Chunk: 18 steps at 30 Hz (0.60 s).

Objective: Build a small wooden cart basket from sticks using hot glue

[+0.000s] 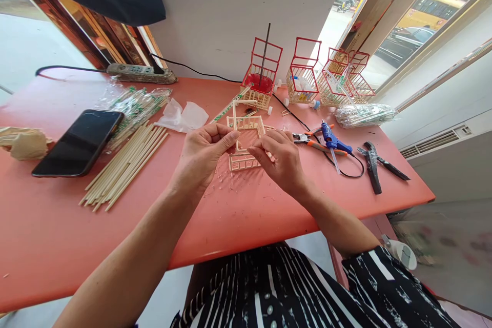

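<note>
My left hand (209,148) is closed, thumb and forefinger pinching a frame of thin wooden sticks (236,113). My right hand (280,154) is closed too, its fingertips pinched at the lower right side of that frame. Exactly what the right fingertips grip is partly hidden. Just beneath and behind both hands, a small basket of wooden sticks (246,165) with railed sides rests on the table. Small wood scraps and shavings lie around it.
On the red table (215,230), loose wooden sticks (125,166) and a phone (79,141) lie left. Right are pliers (303,138), a blue glue gun (332,138) and black-handled cutters (372,166). Behind stand red-trimmed stick baskets (303,79), one holding a red bowl (259,83), and a power strip (140,73).
</note>
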Motion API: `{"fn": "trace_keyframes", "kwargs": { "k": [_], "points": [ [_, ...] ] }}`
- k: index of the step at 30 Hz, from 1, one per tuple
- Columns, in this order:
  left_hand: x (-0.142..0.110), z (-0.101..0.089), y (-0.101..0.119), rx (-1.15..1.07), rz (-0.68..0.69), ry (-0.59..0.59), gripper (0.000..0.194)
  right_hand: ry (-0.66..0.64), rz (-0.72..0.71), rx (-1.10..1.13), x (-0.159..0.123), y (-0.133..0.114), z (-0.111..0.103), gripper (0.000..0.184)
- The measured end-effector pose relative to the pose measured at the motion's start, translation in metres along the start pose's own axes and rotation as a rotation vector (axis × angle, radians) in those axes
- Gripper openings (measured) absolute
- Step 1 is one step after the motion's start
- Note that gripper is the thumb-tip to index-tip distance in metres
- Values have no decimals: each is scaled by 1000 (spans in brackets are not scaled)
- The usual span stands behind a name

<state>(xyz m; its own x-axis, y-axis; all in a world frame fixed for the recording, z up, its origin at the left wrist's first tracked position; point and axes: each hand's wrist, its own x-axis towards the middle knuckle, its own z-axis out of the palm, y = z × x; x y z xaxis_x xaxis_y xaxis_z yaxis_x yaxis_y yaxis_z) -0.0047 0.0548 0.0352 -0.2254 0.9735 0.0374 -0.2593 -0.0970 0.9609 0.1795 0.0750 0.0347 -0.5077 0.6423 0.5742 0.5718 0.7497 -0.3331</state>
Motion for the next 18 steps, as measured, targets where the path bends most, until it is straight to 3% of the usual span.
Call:
{"fn": "trace_keyframes", "kwargs": {
  "k": [18],
  "points": [
    [0,0,1,14,-10,-1,30,-4,16,-11,0,1,1,44]
  ]
}}
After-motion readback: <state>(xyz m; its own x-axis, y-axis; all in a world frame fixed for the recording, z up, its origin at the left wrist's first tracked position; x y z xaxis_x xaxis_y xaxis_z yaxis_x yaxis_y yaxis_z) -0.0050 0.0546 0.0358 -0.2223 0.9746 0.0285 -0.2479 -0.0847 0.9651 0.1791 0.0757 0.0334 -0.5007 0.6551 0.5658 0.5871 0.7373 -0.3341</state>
